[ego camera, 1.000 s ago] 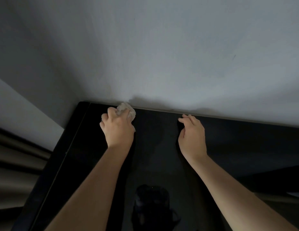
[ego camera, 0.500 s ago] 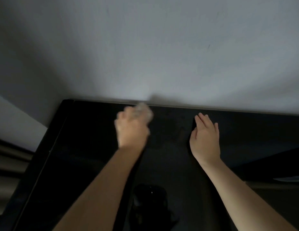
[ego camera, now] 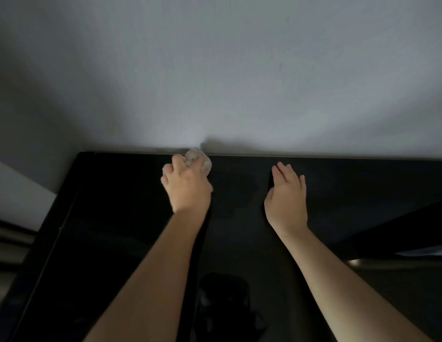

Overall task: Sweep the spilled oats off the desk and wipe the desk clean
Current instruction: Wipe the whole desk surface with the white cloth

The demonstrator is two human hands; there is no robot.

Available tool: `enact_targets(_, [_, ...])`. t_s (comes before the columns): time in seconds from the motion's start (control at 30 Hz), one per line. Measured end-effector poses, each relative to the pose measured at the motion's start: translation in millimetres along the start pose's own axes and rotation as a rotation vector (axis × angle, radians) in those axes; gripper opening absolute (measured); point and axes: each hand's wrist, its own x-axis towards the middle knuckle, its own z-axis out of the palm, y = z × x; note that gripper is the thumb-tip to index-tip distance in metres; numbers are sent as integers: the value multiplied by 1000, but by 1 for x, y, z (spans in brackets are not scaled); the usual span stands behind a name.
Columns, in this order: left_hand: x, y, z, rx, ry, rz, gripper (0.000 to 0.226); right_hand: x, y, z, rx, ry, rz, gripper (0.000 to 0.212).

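Wad: pale and crumpled, at the far edge of the desk, against or just short of the wall; I cannot tell which.
Left hand: fingers curled round the wad, bearing it down on the desk.
Right hand: palm down with straight fingers, grasping nothing, on the desk well right of the wad.
Oats: none can be made out on the dark, dim top; whether any remain is unclear.
Risk, seam: a stroke along the back edge could drive flakes in between desk and wall, where the wad may not reach.
Risk, light: gloss and shadow could hide flakes or streaks, so patches get missed.
Risk, wad: being small, it may smear or shed rather than lift.
Risk, palm: the right hand probably leaves prints.
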Motion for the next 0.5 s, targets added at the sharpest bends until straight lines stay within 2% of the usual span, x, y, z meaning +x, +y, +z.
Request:
enact_targets(0.03, [-10,12,0,4,-3,35,38,0,0,1,-6,-1,-4,52])
enact_targets(0.1, [-46,31,2,-32,-42,276,38,-2,0,0,6,10,-18,51])
enact_targets(0.17, [-74,20,-2,-32,-75,515,41,-2,2,-2,25,28,-25,50])
enact_targets(0.2, [-73,2,-6,-15,-54,540,45,-3,2,-1,24,26,-26,49])
enact_targets(0.27, [-52,-38,-16,41,1,395,47,-3,2,-1,10,20,-25,48])
enact_targets(0.33, [-37,-63,-23,42,40,92,40,-3,0,0,-17,27,-18,47])
enact_targets(0.37, [-39,-61,-24,44,47,-3,37,-3,-1,0,-36,27,-8,47])
enact_targets(0.4, [-47,-52,-24,65,63,-2,36,-4,-5,-2,-54,16,5,48])
enact_targets(0.43, [-62,-41,-24,76,62,75,36,-7,-11,-4,-70,-5,15,49])
enact_targets(0.5, [-101,-26,-19,6,7,336,39,-18,-25,-7,-78,-46,-2,53])
